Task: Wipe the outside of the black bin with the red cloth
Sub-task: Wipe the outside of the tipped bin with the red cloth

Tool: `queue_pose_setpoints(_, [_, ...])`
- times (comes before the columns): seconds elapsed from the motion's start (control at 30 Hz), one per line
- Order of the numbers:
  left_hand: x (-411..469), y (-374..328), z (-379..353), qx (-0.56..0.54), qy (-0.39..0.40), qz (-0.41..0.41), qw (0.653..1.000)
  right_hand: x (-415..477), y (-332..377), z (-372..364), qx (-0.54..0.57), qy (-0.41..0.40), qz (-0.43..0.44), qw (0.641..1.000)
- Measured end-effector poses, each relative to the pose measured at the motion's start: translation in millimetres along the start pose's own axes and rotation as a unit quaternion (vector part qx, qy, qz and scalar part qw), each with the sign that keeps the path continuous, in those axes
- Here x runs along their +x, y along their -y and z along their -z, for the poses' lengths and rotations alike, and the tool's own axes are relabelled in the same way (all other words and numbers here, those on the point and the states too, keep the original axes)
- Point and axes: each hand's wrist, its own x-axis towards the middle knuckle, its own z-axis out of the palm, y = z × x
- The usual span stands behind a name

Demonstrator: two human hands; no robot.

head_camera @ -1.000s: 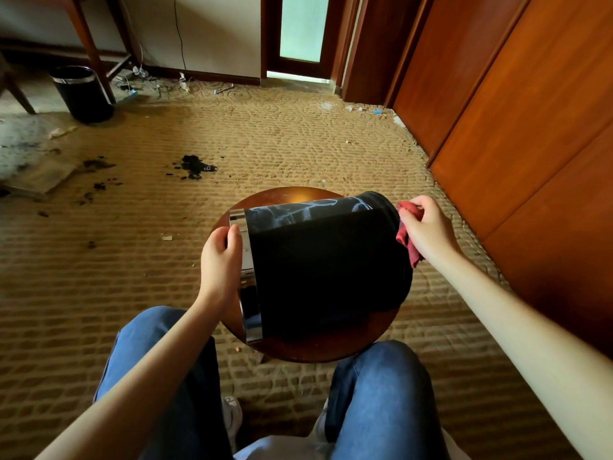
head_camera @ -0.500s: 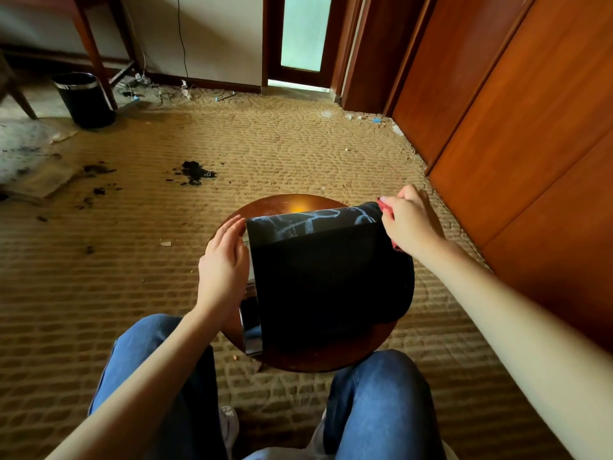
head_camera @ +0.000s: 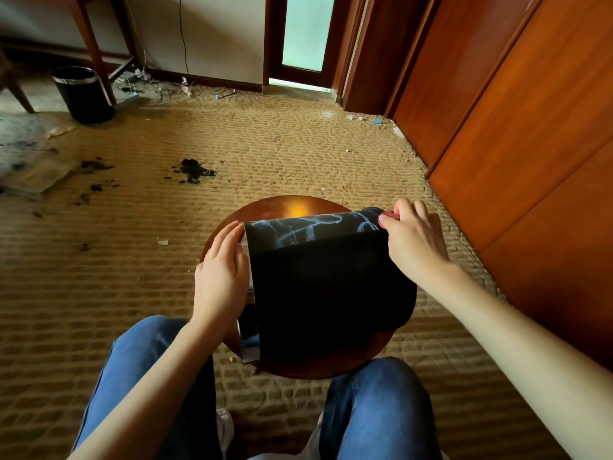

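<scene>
The floor is covered by tan carpet (head_camera: 298, 144) with a raised looping pattern. Dark stains (head_camera: 194, 171) are scattered over it left of centre, and small litter (head_camera: 376, 121) is strewn along the far edge. The right side is lined by reddish-brown wooden panels (head_camera: 530, 134). A door (head_camera: 273, 38) with a frosted glass pane (head_camera: 305, 31) is set in the cream far wall (head_camera: 225, 34), and pale light is let in through it. A dark cable (head_camera: 182, 34) is hung down that wall. A black wastebasket (head_camera: 84, 97) is stood at far left by a wooden furniture leg (head_camera: 96, 58).
</scene>
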Motion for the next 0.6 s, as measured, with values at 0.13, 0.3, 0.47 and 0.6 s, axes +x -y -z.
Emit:
queue_pose_setpoints(0.13, [-4, -2, 3, 0.061, 0.012, 0.001, 0.998, 25, 3, -4, -0.022, 0.06, 0.018, 0.998])
queue_pose_setpoints(0.3, [19, -5, -1, 0.077, 0.027, 0.037, 0.996, -21, -10, -2, 0.078, 0.006, 0.026, 0.997])
queue_pose_setpoints(0.47, [16, -4, -1, 0.095, 0.024, 0.015, 0.995, -47, -12, 2, 0.151, -0.059, 0.034, 0.986])
queue_pose_setpoints(0.6, [-3, -2, 2, 0.112, 0.012, -0.019, 0.993, -3, 2, 10, 0.066, -0.009, 0.025, 0.997])
